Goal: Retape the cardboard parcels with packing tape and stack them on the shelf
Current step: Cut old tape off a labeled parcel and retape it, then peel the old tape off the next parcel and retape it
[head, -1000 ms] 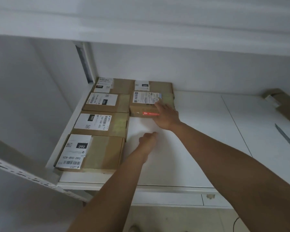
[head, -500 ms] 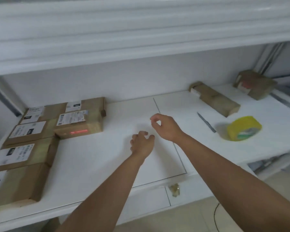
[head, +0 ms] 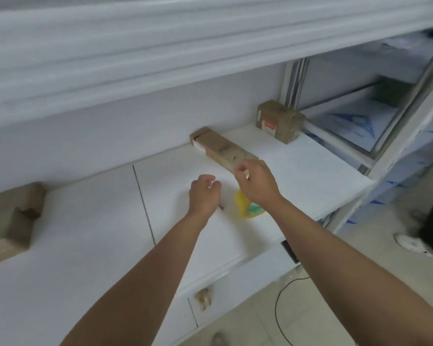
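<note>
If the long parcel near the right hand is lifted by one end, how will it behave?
The long parcel is a narrow cardboard box, so it probably stays stiff but dips at the far end. Its flat sides suggest it slides, not rolls, on the smooth shelf. Its dented face hints at soft cardboard.

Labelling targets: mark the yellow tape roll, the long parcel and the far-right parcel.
yellow tape roll (head: 245,208), head view, yellow outer band left of the wrist.
long parcel (head: 216,144), head view, top face near its far end.
far-right parcel (head: 284,126), head view, front-right face.
</note>
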`<state>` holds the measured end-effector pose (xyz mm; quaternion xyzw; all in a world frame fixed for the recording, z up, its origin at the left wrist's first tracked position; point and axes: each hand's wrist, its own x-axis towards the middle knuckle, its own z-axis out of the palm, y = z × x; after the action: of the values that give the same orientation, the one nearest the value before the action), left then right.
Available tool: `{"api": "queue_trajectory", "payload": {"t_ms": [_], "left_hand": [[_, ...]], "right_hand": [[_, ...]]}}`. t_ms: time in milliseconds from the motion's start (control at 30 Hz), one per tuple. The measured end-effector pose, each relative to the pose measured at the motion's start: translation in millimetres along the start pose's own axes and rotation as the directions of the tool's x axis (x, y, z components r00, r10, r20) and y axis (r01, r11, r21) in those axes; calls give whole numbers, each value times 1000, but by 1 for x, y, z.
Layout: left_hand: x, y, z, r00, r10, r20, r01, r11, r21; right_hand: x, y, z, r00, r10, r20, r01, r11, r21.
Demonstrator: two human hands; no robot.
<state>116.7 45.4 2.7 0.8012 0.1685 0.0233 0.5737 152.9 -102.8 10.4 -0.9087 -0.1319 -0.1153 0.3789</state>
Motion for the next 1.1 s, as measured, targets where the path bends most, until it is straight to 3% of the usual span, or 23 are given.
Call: {"api": "queue_trajectory", "payload": {"t_ms": [200,367,533,733,833,933,1100], "left_hand": [[50,34,38,999,29,26,-28,999,-33],[69,56,67,1000,29,12,-28,999,-16],[87,63,87,994,-30,-104,34,999,40],[85,71,113,939,-111,-326,133,990,46],[72,70,121,903,-164,-397,180,984,4],[57,62,119,854,-200,-480,197,979,-58],[39,49,120,809,-262,-526,225,965,-134]], "right_hand": [[56,62,-33,992,116,45,-106,977,-184],[103,122,-51,950,300,91,-271,931,-243],[162,180,-66,939,312,147,-239,895,-377],[245,241,-77,959,241,149,-192,940,-280],[261,244,-86,931,333,149,-303,934,-191],[269,250,-78,927,329,181,-310,943,-125],[266,251,-63,951,285,123,-268,954,-135]]}}
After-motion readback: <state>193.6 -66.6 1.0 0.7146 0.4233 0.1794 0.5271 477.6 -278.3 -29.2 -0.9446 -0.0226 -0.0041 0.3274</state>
